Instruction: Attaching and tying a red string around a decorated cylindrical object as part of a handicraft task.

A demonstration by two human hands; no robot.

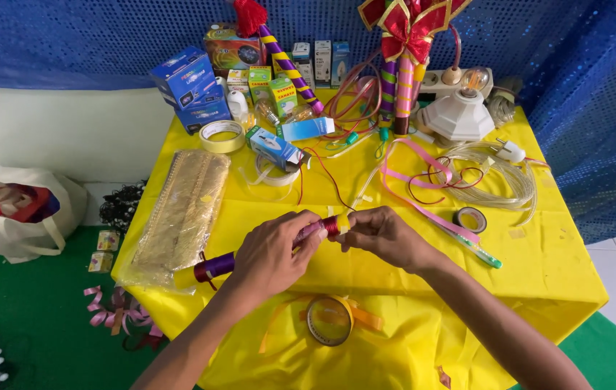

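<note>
Left hand: your left hand point(270, 254) wraps around the middle of a ribbon-wrapped stick point(214, 266), fingers curled closed over it, thumb on top.
Right hand: your right hand point(383, 235) pinches the stick's right end, fingertips point(347, 222) drawn narrow around the tip where red and yellow ribbon show.
Stick: it lies nearly level above the front half of the yellow tablecloth point(539, 274), tilting down to your left; its purple and yellow end pokes out past your left hand, next to the gold packet.
Gold packet: a long gold fabric bundle in clear wrap point(178, 209) lies on the left side of the table, just beside the stick's lower end.
Front edge: a roll of clear tape point(329, 320) with orange ribbon sits on the cloth below your hands, apart from them.
Right of your hands: a small dark tape roll point(471, 219) and a pink ribbon point(409, 189) lie near your right wrist; a coil of clear cable point(499, 180) is further back.
Back of table: blue boxes point(189, 87), green boxes point(279, 92), a tan tape roll point(222, 136), a white lamp base point(461, 115) and two upright decorated sticks point(400, 79).
Floor: a white bag point(19, 213) on your left, over green carpet.
</note>
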